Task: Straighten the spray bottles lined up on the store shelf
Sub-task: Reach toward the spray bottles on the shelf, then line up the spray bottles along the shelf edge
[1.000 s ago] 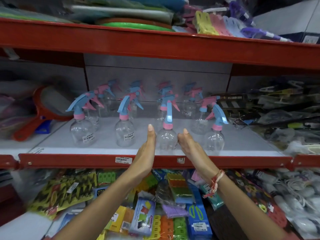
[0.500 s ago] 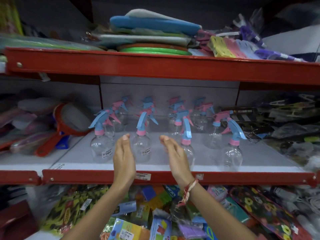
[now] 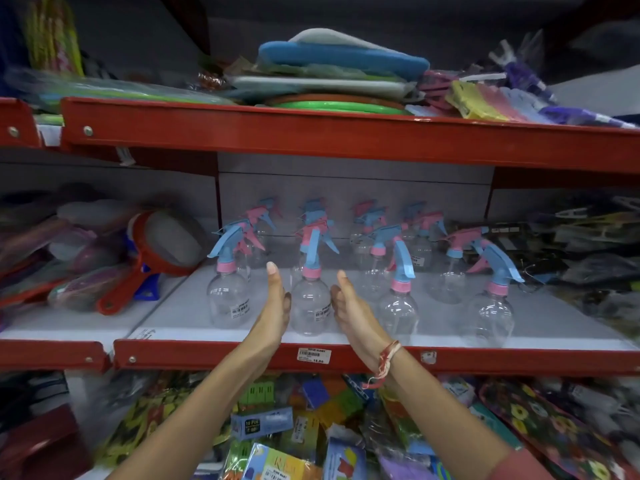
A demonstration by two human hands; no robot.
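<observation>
From the head camera, both forearms reach up over the red front rail [image 3: 346, 358] of the middle shelf [image 3: 180, 313], palms turned toward each other. The left hand [image 3: 275, 306] and the right hand [image 3: 349, 310] flank a clear spray bottle [image 3: 310, 308] with a pink collar and blue trigger head, second from the left in the front row; each grip is flat and wide, fingers straight, the palms just beside the bottle's round body, and whether they touch it cannot be told. A red and white thread bracelet [image 3: 384, 362] circles the right wrist. More spray bottles [image 3: 398, 306] stand left, right and behind in loose rows, their pink and blue heads turned different ways. Left of them lies a red-framed sieve [image 3: 162, 244] among blurred packets. A price label [image 3: 313, 355] sits on the rail under the hands. The upper shelf [image 3: 311, 140] carries a stack of flat goods, and packaged items [image 3: 263, 424] crowd the space below.
</observation>
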